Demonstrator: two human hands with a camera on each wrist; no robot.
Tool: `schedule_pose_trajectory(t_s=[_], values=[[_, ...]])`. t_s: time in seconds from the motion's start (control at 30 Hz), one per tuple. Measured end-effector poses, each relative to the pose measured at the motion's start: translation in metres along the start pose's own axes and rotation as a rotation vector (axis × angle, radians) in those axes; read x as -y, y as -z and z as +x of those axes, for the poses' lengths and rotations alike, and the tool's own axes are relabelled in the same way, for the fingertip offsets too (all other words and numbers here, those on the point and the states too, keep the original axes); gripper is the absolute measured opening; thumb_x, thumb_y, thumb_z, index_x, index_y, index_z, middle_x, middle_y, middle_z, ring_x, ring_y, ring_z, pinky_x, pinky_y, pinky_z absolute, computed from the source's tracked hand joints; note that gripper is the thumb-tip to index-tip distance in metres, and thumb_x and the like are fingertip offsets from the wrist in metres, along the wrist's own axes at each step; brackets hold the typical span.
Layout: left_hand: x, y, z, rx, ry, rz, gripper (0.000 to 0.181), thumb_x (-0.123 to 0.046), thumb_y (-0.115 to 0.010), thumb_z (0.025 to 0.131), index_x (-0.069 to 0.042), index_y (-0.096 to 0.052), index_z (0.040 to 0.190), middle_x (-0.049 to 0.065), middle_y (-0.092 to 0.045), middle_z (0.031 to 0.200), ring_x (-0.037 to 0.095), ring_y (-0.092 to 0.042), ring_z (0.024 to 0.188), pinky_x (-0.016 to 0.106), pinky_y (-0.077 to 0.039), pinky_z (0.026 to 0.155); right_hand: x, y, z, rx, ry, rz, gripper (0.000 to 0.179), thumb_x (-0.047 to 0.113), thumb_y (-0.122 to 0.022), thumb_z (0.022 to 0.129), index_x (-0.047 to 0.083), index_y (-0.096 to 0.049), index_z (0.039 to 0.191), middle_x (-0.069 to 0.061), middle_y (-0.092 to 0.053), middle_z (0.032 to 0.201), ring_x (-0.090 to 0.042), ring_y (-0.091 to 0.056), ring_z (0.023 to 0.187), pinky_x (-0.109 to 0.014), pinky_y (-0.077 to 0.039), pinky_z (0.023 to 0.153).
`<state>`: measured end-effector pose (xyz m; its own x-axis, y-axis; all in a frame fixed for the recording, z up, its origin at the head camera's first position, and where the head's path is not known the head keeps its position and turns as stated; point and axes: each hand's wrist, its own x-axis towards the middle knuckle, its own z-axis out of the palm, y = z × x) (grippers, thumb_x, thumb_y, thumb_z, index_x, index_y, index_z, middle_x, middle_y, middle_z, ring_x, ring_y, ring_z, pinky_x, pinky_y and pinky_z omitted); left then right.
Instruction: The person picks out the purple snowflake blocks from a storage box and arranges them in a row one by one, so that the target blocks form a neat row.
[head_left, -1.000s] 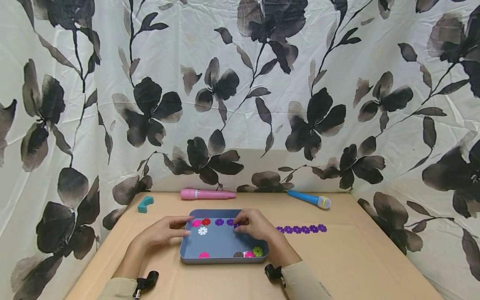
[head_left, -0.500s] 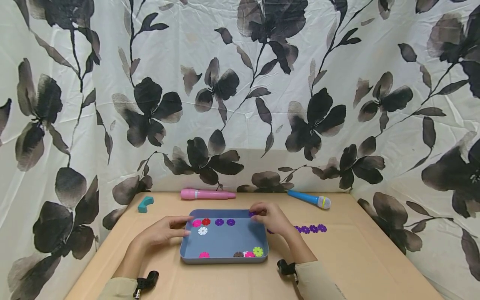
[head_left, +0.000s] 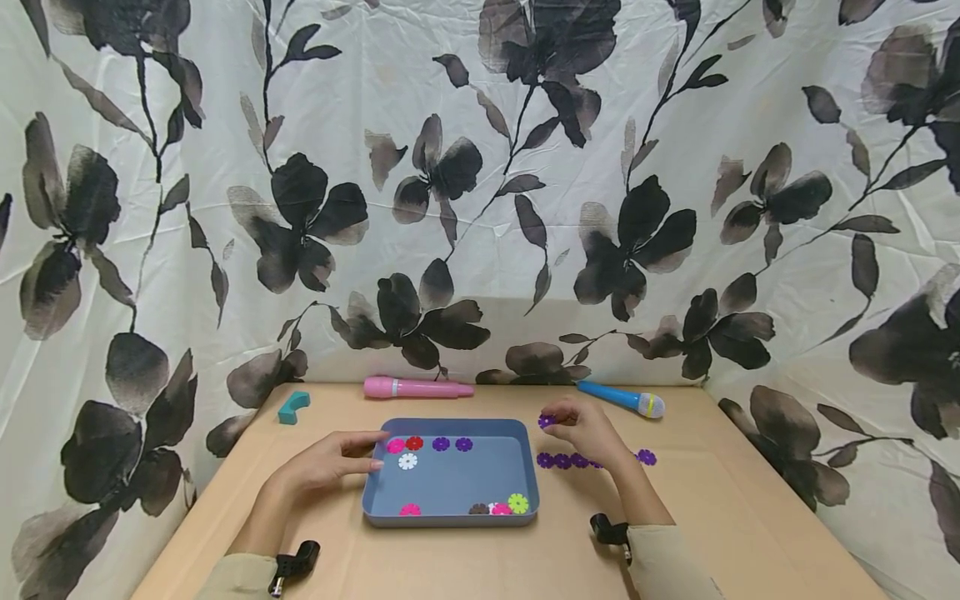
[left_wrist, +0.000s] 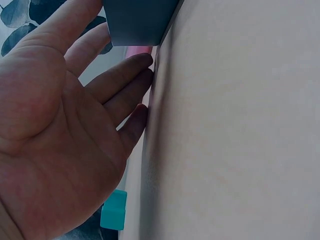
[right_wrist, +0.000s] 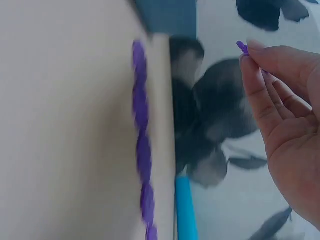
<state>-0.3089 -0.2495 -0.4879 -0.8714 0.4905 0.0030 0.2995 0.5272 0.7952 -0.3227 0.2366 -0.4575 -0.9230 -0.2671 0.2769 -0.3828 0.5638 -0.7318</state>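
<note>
My left hand (head_left: 326,462) lies at the left end of a blue-grey tray (head_left: 450,521), with fairly straight fingers touching its side; in the left wrist view the hand's (left_wrist: 55,115) other fingers extend below the tray wall (left_wrist: 142,22). My right hand (head_left: 581,429) pinches a purple flower-shaped disc (head_left: 546,422) between thumb and fingertips, raised to the right of the tray. Below that hand, a row of purple flower discs (head_left: 561,461) runs along the table, partly hidden by the forearm. Inside the tray are two purple discs (head_left: 441,444) and several of other colours, including a white disc (head_left: 407,461).
At the table's back lie a pink toy microphone (head_left: 420,388) and a blue toy microphone (head_left: 621,399). A teal angular block (head_left: 293,407) sits at the back left. Floral cloth (head_left: 525,208) hangs behind and at both sides of the table (head_left: 750,517).
My right hand has lifted a purple disc out of the tray and carried it right, over the table behind the row. The left hand stays at the tray's side.
</note>
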Motion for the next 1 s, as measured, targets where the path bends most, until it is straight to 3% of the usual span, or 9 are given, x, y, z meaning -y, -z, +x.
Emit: schedule_pose_trajectory(t_s=[0.23, 0.37, 0.6, 0.77, 1.0], values=[[0.001, 0.001, 0.0, -0.003, -0.012, 0.023, 0.06, -0.039, -0.073, 0.098, -0.014, -0.057, 0.151, 0.012, -0.052, 0.158, 0.038, -0.039, 0.152, 0.06, -0.028, 0.124, -0.028, 0.033, -0.021, -0.047, -0.006, -0.055, 0.024, 0.006, -0.079, 0.092, 0.006, -0.077, 0.115, -0.005, -0.073, 0.11, -0.017, -0.068, 0.098, -0.023, -0.059, 0.085], [0.002, 0.002, -0.001, -0.008, -0.009, 0.006, 0.059, -0.036, -0.073, 0.098, -0.013, -0.057, 0.15, 0.013, -0.051, 0.158, 0.04, -0.038, 0.153, 0.06, -0.027, 0.125, -0.04, 0.047, -0.027, -0.074, -0.008, -0.026, 0.024, 0.004, -0.079, 0.091, 0.003, -0.077, 0.114, -0.011, -0.072, 0.11, -0.015, -0.068, 0.094, -0.018, -0.059, 0.08], [0.001, 0.001, -0.001, -0.002, -0.011, 0.007, 0.056, -0.033, -0.072, 0.099, -0.014, -0.057, 0.15, 0.013, -0.052, 0.158, 0.04, -0.038, 0.152, 0.06, -0.027, 0.124, -0.047, 0.058, -0.031, -0.067, -0.031, 0.004, 0.025, 0.004, -0.075, 0.094, -0.001, -0.074, 0.118, -0.017, -0.071, 0.115, -0.017, -0.069, 0.096, -0.017, -0.059, 0.079], [0.0, 0.0, 0.0, -0.006, -0.013, 0.021, 0.056, -0.033, -0.072, 0.1, -0.014, -0.057, 0.15, 0.012, -0.052, 0.158, 0.039, -0.039, 0.152, 0.06, -0.028, 0.124, -0.05, 0.065, -0.036, -0.092, -0.07, -0.02, 0.023, 0.004, -0.072, 0.096, 0.001, -0.074, 0.12, -0.014, -0.074, 0.116, -0.02, -0.069, 0.099, -0.018, -0.059, 0.08], [0.0, 0.0, 0.0, -0.005, -0.008, 0.009, 0.058, -0.034, -0.072, 0.099, -0.013, -0.057, 0.15, 0.013, -0.052, 0.158, 0.04, -0.038, 0.152, 0.061, -0.027, 0.124, -0.06, 0.078, -0.044, -0.114, -0.143, 0.004, 0.028, 0.006, -0.071, 0.098, -0.001, -0.072, 0.125, -0.017, -0.074, 0.119, -0.031, -0.07, 0.108, -0.017, -0.059, 0.081]])
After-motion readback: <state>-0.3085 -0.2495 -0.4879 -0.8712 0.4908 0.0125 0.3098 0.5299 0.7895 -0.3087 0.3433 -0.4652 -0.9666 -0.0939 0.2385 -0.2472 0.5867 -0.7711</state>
